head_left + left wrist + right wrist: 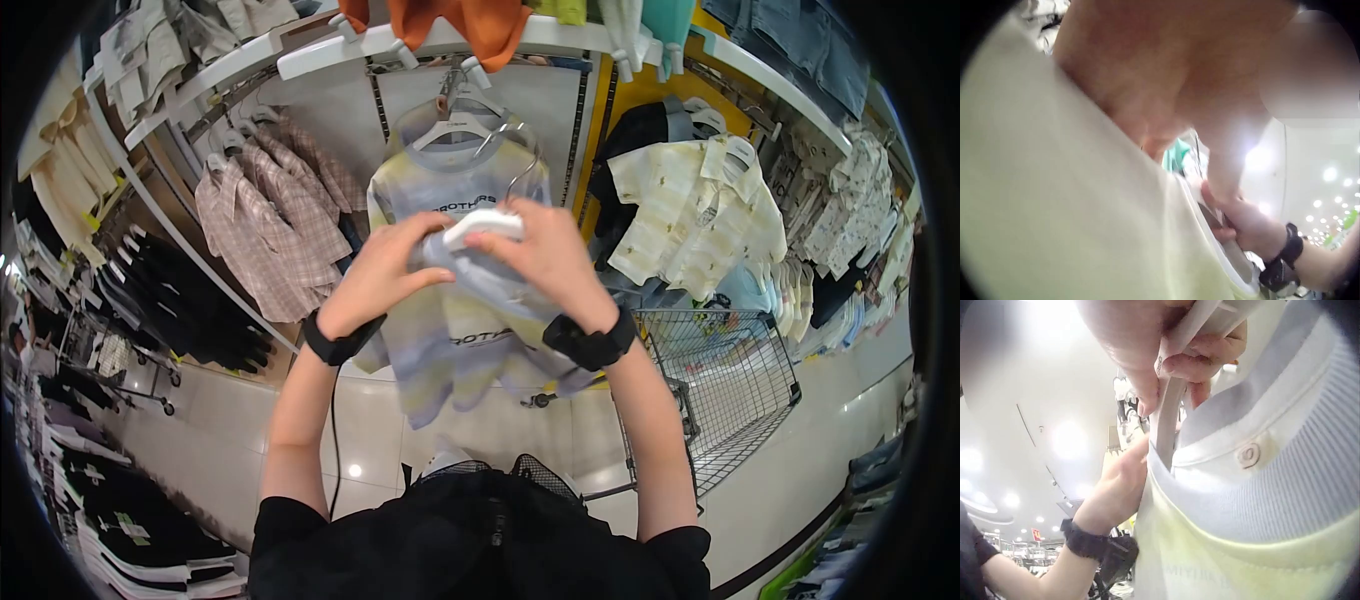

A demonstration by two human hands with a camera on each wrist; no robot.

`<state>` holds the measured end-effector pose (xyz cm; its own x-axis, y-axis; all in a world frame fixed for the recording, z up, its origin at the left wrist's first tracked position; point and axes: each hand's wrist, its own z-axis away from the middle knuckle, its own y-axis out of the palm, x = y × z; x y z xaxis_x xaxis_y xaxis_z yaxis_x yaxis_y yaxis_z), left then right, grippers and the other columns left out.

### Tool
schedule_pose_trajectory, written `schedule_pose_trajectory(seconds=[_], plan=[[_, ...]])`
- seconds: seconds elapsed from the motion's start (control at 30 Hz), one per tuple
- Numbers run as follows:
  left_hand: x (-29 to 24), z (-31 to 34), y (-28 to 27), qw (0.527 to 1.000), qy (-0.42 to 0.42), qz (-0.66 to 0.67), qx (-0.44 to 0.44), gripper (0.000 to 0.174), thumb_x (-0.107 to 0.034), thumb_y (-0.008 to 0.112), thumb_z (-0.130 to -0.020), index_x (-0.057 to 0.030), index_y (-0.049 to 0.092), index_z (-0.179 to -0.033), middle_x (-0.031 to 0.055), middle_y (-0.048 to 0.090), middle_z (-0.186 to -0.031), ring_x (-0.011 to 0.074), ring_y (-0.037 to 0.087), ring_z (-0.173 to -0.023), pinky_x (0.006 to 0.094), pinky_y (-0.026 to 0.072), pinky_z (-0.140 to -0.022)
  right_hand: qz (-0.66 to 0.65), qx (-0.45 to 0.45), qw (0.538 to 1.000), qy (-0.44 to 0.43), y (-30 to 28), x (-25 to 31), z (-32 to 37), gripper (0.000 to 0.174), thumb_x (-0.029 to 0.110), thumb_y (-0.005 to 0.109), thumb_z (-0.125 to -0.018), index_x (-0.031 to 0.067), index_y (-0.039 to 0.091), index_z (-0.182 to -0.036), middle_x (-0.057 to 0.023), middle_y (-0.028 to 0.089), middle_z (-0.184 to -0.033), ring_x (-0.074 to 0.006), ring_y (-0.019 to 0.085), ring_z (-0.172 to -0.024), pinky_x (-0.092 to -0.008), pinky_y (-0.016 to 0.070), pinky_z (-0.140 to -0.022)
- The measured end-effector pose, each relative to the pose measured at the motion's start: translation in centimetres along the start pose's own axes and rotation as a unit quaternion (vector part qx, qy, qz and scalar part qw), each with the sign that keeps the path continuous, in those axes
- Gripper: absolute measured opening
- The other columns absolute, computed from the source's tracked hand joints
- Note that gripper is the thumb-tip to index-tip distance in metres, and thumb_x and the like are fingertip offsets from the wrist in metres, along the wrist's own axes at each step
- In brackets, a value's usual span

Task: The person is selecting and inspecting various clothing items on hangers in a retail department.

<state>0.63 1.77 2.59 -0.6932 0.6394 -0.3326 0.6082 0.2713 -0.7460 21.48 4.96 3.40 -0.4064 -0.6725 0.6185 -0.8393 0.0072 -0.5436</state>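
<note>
A tie-dye T-shirt (440, 350) in pale yellow and lavender hangs in front of me on a white hanger (487, 226). My right hand (548, 250) pinches the hanger at its middle, thumb in front, its metal hook rising above. The right wrist view shows the ribbed collar (1285, 500) close below those fingers, with a small round button mark inside. At the collar's left side my left hand (385, 265) has thumb and fingers spread apart, fingertips right at the shirt. In the left wrist view, pale fabric (1072, 206) fills the left half.
A matching T-shirt (400, 185) hangs on the wall rack directly behind. Plaid shirts (270, 220) hang to the left, a yellow patterned shirt (700, 205) to the right. A wire shopping cart (730, 400) stands beside me on the right. White shelf edges (420, 45) curve overhead.
</note>
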Motion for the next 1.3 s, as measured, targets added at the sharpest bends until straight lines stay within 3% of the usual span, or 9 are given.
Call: schedule_pose_trajectory(seconds=[0.23, 0.37, 0.4, 0.43, 0.5, 0.8, 1.03, 1.1, 1.3], plan=[[6.8, 7.5, 1.5, 0.866, -0.103, 0.463, -0.159, 0.118, -0.037, 0.085, -0.049, -0.0087, 0.013, -0.138, 0.014, 0.032, -0.135, 0.0244, 0.03, -0.126, 0.038, 0.0251, -0.103, 0.013, -0.074, 0.996, -0.056, -8.3, 3.2, -4.2, 0.032, 0.032, 0.071, -0.07, 0.0027, 0.066, -0.082, -0.0047, 0.064, -0.068, -0.0103, 0.059, -0.06, -0.025, 0.046, -0.056], [13.2, 10.9, 12.7, 0.898, -0.188, 0.395, 0.058, 0.1, -0.02, 0.081, -0.057, -0.002, 0.021, -0.136, 0.0114, 0.029, -0.138, 0.0207, 0.028, -0.127, 0.0342, 0.0243, -0.104, 0.076, -0.097, 0.99, -0.072, -14.2, 6.4, -7.1, 0.032, 0.037, 0.064, -0.078, 0.0062, 0.062, -0.086, 0.0035, 0.056, -0.062, -0.0009, 0.036, -0.044, -0.0151, 0.0256, -0.041], [13.4, 10.7, 14.9, 0.877, -0.202, 0.425, 0.102, 0.094, -0.017, 0.078, -0.06, -0.001, 0.023, -0.135, 0.0119, 0.03, -0.137, 0.0203, 0.028, -0.127, 0.0336, 0.0245, -0.103, 0.228, -0.164, 0.954, 0.104, -15.5, 8.7, -8.7, 0.026, 0.028, 0.063, -0.078, 0.0035, 0.065, -0.087, 0.0021, 0.059, -0.062, -0.0003, 0.047, -0.047, -0.0142, 0.0333, -0.04], [13.1, 10.3, 16.5, 0.857, -0.204, 0.455, 0.127, 0.092, -0.017, 0.078, -0.06, -0.0007, 0.025, -0.134, 0.0118, 0.032, -0.135, 0.02, 0.029, -0.125, 0.0333, 0.0254, -0.102, 0.15, -0.177, 0.972, -0.023, -15.9, 10.2, -8.3, 0.026, 0.03, 0.062, -0.079, 0.0043, 0.065, -0.086, 0.0028, 0.057, -0.061, 0.0001, 0.043, -0.045, -0.014, 0.0302, -0.039], [11.5, 8.8, 18.8, 0.82, -0.201, 0.518, 0.139, 0.086, -0.016, 0.077, -0.061, -0.0001, 0.028, -0.131, 0.0115, 0.035, -0.132, 0.0195, 0.032, -0.122, 0.0328, 0.0273, -0.1, 0.057, -0.188, 0.962, -0.192, -17.4, 12.9, -7.8, 0.026, 0.03, 0.062, -0.079, 0.0048, 0.064, -0.085, 0.003, 0.056, -0.061, -0.0005, 0.04, -0.045, -0.0145, 0.0281, -0.039], [6.6, 5.7, 19.4, 0.663, -0.286, 0.692, -0.017, 0.064, -0.014, 0.073, -0.065, 0.0027, 0.044, -0.119, 0.0103, 0.051, -0.116, 0.0172, 0.046, -0.107, 0.0306, 0.0359, -0.092, 0.199, -0.185, 0.938, -0.214, -22.6, 17.9, -8.8, 0.027, 0.026, 0.061, -0.08, 0.0019, 0.063, -0.093, -0.0024, 0.058, -0.07, -0.008, 0.048, -0.058, -0.0206, 0.0371, -0.051], [8.7, 10.2, 16.0, 0.766, -0.266, 0.579, -0.08, 0.046, -0.012, 0.07, -0.068, 0.0044, 0.055, -0.108, 0.0072, 0.061, -0.1, 0.0141, 0.055, -0.092, 0.0278, 0.0422, -0.083, 0.213, -0.24, 0.934, -0.155, -30.0, 11.2, -10.1, 0.03, 0.022, 0.062, -0.08, -0.0045, 0.063, -0.093, -0.0093, 0.06, -0.069, -0.0184, 0.054, -0.063, -0.03, 0.0442, -0.057], [9.7, 11.2, 14.9, 0.816, -0.233, 0.521, -0.092, 0.04, -0.011, 0.069, -0.068, 0.0047, 0.058, -0.103, 0.0049, 0.063, -0.094, 0.0123, 0.057, -0.086, 0.0263, 0.0437, -0.079, 0.194, -0.268, 0.935, -0.125, -32.6, 7.2, -10.3, 0.037, 0.042, 0.06, -0.08, 0.0065, 0.061, -0.089, 0.0038, 0.053, -0.063, -0.0015, 0.034, -0.045, -0.0151, 0.0223, -0.045], [9.6, 12.9, 12.6, 0.865, -0.29, 0.408, 0.026, 0.048, -0.009, 0.072, -0.065, 0.0036, 0.056, -0.108, 0.0061, 0.062, -0.098, 0.011, 0.055, -0.09, 0.0267, 0.0429, -0.082, 0.115, -0.258, 0.952, -0.118, -32.5, 3.4, -7.6, 0.039, 0.042, 0.056, -0.083, 0.0058, 0.054, -0.069, 0.0058, 0.038, -0.05, -0.0019, 0.029, -0.04, -0.0197, 0.0195, -0.039]])
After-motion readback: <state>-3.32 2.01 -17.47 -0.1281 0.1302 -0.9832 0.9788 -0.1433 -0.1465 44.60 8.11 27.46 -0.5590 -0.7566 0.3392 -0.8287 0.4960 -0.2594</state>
